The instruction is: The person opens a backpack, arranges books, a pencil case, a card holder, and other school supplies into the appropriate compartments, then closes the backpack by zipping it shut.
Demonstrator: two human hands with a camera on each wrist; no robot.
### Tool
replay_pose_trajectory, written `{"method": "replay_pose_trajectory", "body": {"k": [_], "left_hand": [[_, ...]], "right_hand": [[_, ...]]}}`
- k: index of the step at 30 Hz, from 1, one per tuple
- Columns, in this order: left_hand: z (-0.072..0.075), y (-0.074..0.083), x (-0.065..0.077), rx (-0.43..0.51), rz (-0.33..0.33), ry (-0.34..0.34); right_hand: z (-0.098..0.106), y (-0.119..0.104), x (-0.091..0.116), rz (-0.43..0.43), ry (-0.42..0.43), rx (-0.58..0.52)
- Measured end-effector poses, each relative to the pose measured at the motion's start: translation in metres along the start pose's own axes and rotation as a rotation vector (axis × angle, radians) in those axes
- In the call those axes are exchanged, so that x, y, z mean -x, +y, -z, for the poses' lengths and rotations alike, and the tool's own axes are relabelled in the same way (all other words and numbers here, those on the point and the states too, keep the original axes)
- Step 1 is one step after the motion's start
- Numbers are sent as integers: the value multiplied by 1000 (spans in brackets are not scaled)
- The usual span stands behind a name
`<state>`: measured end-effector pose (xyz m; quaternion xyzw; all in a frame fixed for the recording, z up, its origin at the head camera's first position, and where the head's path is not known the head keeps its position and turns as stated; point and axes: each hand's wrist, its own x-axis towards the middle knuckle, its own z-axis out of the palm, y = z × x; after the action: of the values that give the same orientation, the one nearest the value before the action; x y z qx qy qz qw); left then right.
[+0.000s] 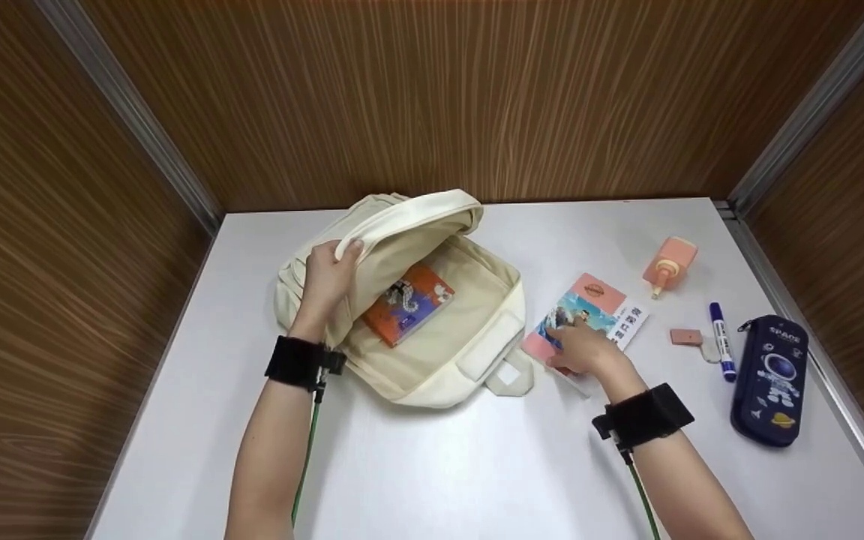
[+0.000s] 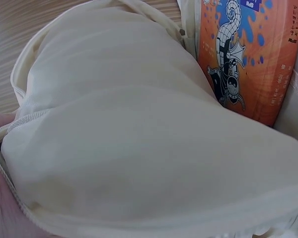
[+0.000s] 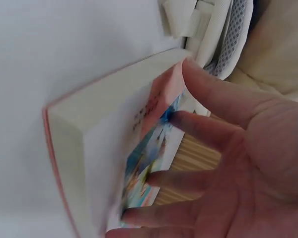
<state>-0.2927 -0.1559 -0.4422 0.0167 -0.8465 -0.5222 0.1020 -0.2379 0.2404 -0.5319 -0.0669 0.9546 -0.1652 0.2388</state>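
A cream backpack (image 1: 469, 296) lies unzipped on the white table. My left hand (image 1: 325, 279) grips the edge of its raised front flap (image 2: 139, 129), thumb on the outside. Inside the bag is an orange and purple book (image 1: 409, 304) with a seahorse-like figure on its cover, partly covered by the flap in the left wrist view. Right of the bag lies a thick pink and blue book (image 1: 597, 291). My right hand (image 1: 583, 348) is over its cover, fingers spread and fairly straight, fingertips on the picture. In the right wrist view the thumb (image 3: 208, 84) meets the cover's edge.
Farther right lie a pink bottle-like object (image 1: 670, 264) with a nozzle, a small pink and grey item (image 1: 687, 337), a blue and white marker (image 1: 721, 341) and a dark blue space-themed pencil case (image 1: 771, 381). Wood-grain panels (image 1: 432, 97) enclose the table at the back and sides.
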Motion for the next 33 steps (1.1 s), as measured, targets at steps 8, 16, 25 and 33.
{"method": "replay_pose_trajectory", "body": {"k": [8, 16, 25, 33], "left_hand": [[1, -1, -1, 3, -5, -14], [0, -1, -2, -8, 9, -22], [-1, -1, -2, -17, 3, -18], [0, 0, -2, -20, 1, -5]], "right_hand": [[4, 36, -2, 34, 117, -122], [0, 52, 16, -367, 229, -182], [2, 70, 18, -384, 130, -292], [16, 78, 26, -310, 228, -659]]}}
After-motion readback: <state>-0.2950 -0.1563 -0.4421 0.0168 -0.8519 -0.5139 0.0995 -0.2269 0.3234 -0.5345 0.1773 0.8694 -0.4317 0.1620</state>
